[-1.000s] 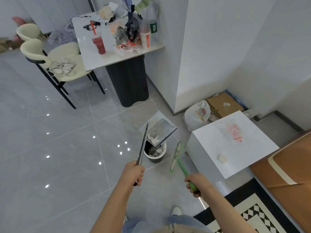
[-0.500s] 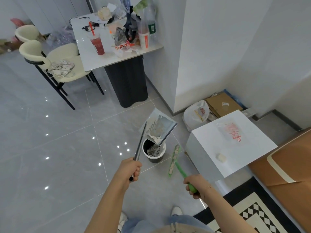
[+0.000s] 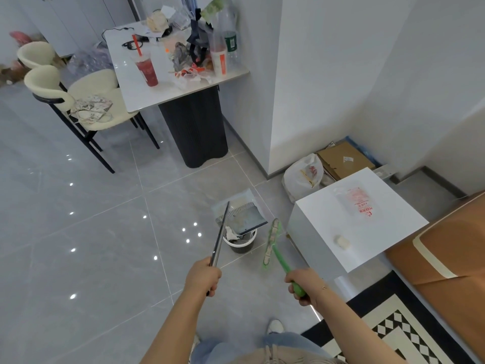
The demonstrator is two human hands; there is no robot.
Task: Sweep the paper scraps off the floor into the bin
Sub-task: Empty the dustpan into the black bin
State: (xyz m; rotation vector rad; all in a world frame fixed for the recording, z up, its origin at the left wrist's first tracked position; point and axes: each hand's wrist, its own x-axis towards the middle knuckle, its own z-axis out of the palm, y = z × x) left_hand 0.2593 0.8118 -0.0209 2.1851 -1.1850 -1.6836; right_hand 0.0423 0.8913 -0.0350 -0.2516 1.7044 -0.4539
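Grey tiles carried one small bin point(image 3: 240, 244), at twelve o'clock from the person. One metal dustpan point(image 3: 240, 216) was tilted over it, one paper scrap point(image 3: 231, 233) at its lip above the bin's rim. Left hand point(image 3: 203, 277) was closed round the dustpan's pole; right hand point(image 3: 304, 283) gripped one green broom point(image 3: 273, 243), its head at three o'clock beside the bin. Two cream chairs point(image 3: 78, 101) stood at ten o'clock. Red writing on one plastic bag point(image 3: 359, 203) atop the white cabinet point(image 3: 328, 248) was too small to read
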